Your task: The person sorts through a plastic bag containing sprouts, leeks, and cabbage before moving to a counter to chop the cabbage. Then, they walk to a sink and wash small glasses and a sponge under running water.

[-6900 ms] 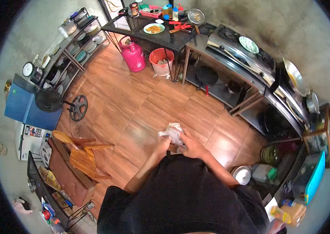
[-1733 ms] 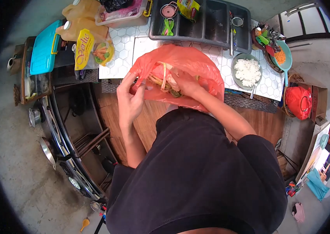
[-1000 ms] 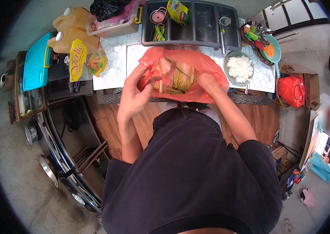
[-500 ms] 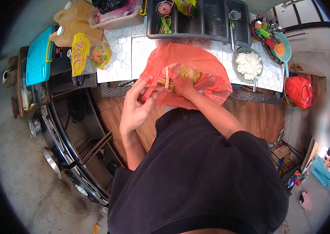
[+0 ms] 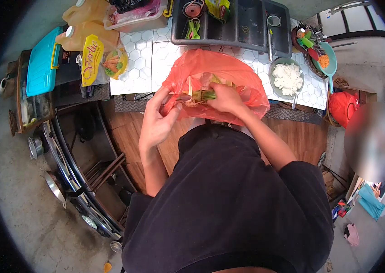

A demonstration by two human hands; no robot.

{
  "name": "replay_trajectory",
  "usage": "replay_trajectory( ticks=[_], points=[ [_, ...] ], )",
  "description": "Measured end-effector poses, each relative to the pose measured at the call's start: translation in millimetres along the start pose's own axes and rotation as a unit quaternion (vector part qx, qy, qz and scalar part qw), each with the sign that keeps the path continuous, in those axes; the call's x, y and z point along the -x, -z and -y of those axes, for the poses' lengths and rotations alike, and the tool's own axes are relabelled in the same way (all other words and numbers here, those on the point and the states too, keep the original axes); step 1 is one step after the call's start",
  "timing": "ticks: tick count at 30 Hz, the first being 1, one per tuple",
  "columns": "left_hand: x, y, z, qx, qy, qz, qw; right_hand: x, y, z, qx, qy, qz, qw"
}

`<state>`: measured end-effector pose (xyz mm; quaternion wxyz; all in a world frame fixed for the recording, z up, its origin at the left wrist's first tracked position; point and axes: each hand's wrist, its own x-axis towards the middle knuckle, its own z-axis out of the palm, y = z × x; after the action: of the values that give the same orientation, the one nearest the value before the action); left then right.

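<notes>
A red translucent plastic bag (image 5: 242, 68) lies open at the table's near edge, its mouth facing me. My left hand (image 5: 157, 123) pinches the left side of the bag's rim between thumb and fingers. Inside the mouth, my right hand (image 5: 225, 98) is closed on a bunch of leafy greens (image 5: 198, 96). Pale, stringy roots of the bunch point left, towards my left hand. Its leafy part is largely covered by the right hand and the bag's folds.
A bowl of white rice (image 5: 287, 78) with a spoon stands right of the bag. Behind lies a dark compartment tray (image 5: 222, 34). A yellow food packet (image 5: 93, 63) and oil jugs (image 5: 76, 38) are at left. A teal strainer (image 5: 329, 68) holds orange bits at right. A person, blurred, is at far right.
My right hand has shifted slightly right and turned, and more of the bunch's green stalks and roots shows. My left hand stays at the bag's rim.
</notes>
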<state>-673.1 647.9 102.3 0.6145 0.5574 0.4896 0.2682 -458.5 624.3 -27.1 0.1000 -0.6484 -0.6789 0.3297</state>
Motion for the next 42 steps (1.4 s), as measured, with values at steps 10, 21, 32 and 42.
replay_trajectory(
  ticks=[10, 21, 32, 42],
  points=[
    [-22, 6, 14, 0.016, -0.049, 0.006, 0.999, 64, 101, -15, -0.338, -0.036, 0.059, 0.939],
    [-27, -1, 5, 0.09, -0.048, 0.004, 0.995, 81, 88, -28, -0.435, -0.014, 0.024, 0.9],
    [-24, 6, 10, 0.035, -0.064, -0.01, 0.997, 68, 62, -17, -0.461, -0.004, 0.024, 0.887],
    [-27, 3, 4, 0.012, -0.069, 0.025, 0.997, 89, 81, -26, -0.508, 0.07, -0.074, 0.855]
  ],
)
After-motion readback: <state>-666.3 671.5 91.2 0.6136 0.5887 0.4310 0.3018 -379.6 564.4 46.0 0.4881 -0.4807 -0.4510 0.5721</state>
